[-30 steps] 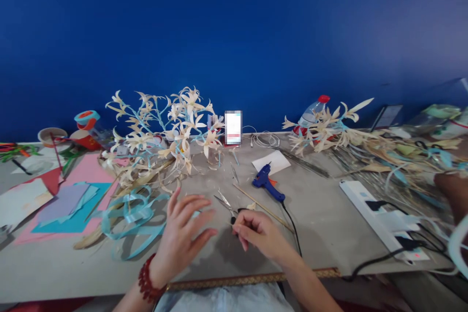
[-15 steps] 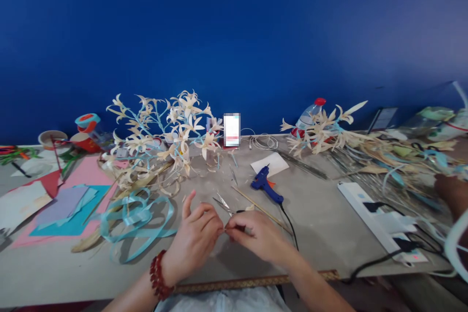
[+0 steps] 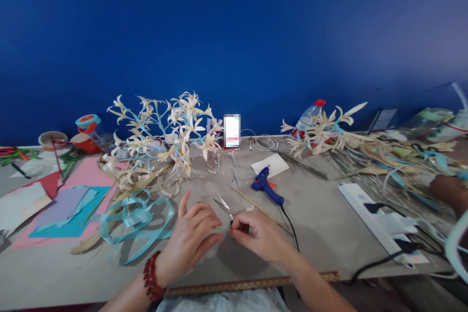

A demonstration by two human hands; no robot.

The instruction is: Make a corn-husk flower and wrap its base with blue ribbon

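Note:
My left hand (image 3: pixel 192 236), with a red bead bracelet at the wrist, hovers over the grey table with its fingers curled and the thumb raised. Its fingertips nearly meet my right hand (image 3: pixel 256 235). My right hand pinches something small and pale that I cannot make out. Just beyond both hands lie small scissors (image 3: pixel 224 204) and a thin wooden stick (image 3: pixel 258 208). A blue glue gun (image 3: pixel 266 187) lies a little farther back, its black cord running past my right wrist.
Cream paper flowers on blue stems (image 3: pixel 164 131) and loops of light blue ribbon (image 3: pixel 135 217) lie at left, beside coloured paper sheets (image 3: pixel 62 204). A white power strip (image 3: pixel 380 219), more flowers (image 3: pixel 325 129) and a bottle (image 3: pixel 310 113) sit at right. Another person's hand (image 3: pixel 444 190) shows at far right.
My left hand came in from the left with its fingers spread, met my right hand, and now has eased slightly apart. My right hand stayed pinched in place.

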